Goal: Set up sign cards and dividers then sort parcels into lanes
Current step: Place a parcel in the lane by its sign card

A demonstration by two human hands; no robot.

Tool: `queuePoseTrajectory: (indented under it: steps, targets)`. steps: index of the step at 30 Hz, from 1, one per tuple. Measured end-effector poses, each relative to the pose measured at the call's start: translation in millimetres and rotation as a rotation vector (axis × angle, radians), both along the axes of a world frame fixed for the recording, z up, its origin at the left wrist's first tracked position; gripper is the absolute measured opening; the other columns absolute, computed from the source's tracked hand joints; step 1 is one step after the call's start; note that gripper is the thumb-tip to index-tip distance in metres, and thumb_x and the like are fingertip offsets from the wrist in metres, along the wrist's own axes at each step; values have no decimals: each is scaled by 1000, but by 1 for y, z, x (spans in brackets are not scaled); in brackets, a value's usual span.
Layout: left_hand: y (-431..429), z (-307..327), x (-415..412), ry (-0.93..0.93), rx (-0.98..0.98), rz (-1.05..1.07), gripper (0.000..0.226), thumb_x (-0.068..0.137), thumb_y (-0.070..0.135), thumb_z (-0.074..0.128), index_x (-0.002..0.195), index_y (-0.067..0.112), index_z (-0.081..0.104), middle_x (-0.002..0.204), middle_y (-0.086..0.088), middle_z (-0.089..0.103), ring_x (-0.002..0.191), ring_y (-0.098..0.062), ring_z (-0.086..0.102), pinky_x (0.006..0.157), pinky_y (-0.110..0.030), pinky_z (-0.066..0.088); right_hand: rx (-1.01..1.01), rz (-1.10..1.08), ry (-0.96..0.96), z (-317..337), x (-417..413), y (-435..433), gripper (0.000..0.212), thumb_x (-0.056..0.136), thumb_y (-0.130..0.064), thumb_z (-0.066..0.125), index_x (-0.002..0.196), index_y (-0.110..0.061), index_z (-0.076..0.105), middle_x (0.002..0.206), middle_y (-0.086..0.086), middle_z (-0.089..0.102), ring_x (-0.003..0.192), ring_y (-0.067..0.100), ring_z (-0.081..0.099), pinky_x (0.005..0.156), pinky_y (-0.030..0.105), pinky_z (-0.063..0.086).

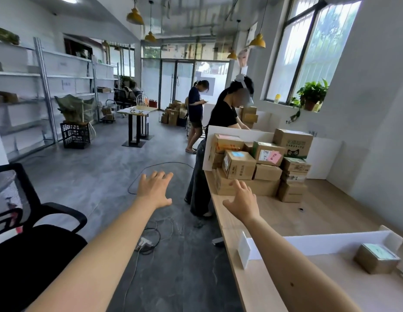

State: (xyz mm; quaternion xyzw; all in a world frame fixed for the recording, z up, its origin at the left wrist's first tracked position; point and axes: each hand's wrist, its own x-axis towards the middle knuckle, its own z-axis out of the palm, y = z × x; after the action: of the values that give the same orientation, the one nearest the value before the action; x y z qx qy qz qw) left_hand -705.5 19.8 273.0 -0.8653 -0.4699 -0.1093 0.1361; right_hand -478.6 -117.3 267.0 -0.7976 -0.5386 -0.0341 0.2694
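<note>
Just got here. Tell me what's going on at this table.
Both hands are empty, fingers spread: the right hand reaches over the table toward the pile of parcels, and the left hand is out over the floor. Nearer, a white divider stands across the table, with one small parcel on its near side and a white card at its end. A person in a black top works beyond the pile.

The long pale wooden surface (326,212) has a smooth, matt grain. The stacked brown cardboard parcels (240,165) look dull and papery, and some carry paper labels. The upright white board divider (331,243) is smooth and matt. The dark grey floor (94,181) has a faint stone-like sheen. The silver metal shelving rack (44,86) gleams softly.
</note>
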Motion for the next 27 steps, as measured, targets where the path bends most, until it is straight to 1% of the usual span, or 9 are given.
queuePoseTrajectory:
  steps: [5,13,21,25,27]
  targets:
    - [29,-10,19,14,-15,4,85,78,56,59,146,24,21,144,0,39,134,-20,33,102,-40,31,-52,27,-67,-14,14,36,48,81,-25,60,126,-18,45,126,3,49,117,27,45,95,40,38]
    - [96,-22,47,15,-58,6,86,78,56,60,147,24,21,144,-2,38,134,-22,33,103,-40,30,-57,6,-23,-22,35,99,48,80,-24,61,124,-18,44,123,7,48,114,30,48,93,42,39]
    - [202,-23,95,18,-106,-41,85,78,55,60,146,25,20,143,-3,37,132,-22,36,106,-43,29,-38,-48,25,-25,78,193,45,81,-23,59,124,-18,44,120,6,48,112,28,49,94,41,40]
    - [257,-11,112,5,-80,-89,84,79,53,60,147,24,19,144,-3,37,133,-22,36,108,-44,28,-13,-77,27,-15,98,244,43,83,-23,58,123,-17,44,121,7,48,112,29,50,95,42,41]
    - [285,-4,117,5,-54,-104,85,80,53,60,147,24,18,145,-3,36,134,-22,34,110,-44,27,-3,-87,21,-10,106,271,45,84,-24,59,126,-18,44,125,7,48,115,28,49,97,43,40]
